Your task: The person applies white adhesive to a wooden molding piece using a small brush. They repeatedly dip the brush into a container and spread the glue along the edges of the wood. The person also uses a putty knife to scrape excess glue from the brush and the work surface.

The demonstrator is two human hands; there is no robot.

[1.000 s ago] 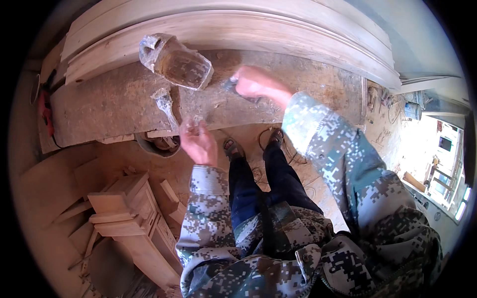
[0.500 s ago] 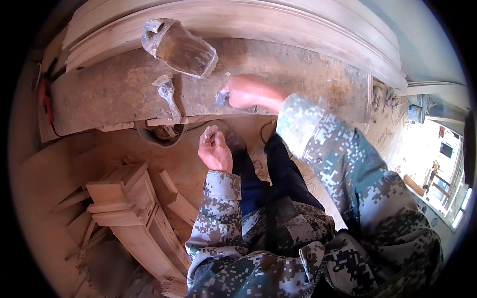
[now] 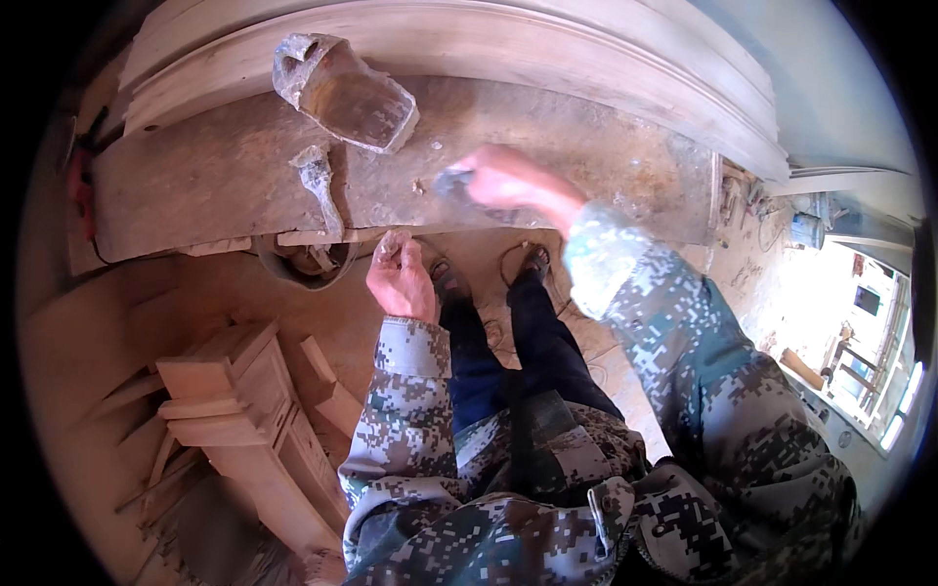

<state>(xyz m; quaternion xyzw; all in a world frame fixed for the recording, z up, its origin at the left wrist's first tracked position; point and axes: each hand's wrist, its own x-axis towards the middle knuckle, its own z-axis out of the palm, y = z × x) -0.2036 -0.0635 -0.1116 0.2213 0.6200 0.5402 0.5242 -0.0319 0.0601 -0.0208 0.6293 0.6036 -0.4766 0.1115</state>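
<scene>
My right hand (image 3: 503, 178) is closed on a small grey object (image 3: 453, 184), flat-looking and smeared by motion, low over the worn workbench (image 3: 586, 176). I cannot make out its kind. My left hand (image 3: 403, 285) is held at the bench's near edge, fingers curled together and pale with dust at the tips. Whether anything sits between those fingers is hidden. Left of my hands a crusted brush (image 3: 318, 186) lies on the bench, its handle toward me. Behind it rests a cut-open plastic jug (image 3: 352, 98) with brownish residue. A small crumb (image 3: 417, 186) lies beside the grey object.
Long pale wooden mouldings (image 3: 459, 44) line the bench's back. A red power tool (image 3: 82, 195) with a cord sits at the left end. Below the near edge is a round bucket (image 3: 305, 269). A wooden cabinet-like piece (image 3: 259, 430) and offcuts stand on the floor at left.
My right hand has shifted slightly right, moving the grey object along the bench. My left hand has moved a little left and up. The whole view has shifted slightly.
</scene>
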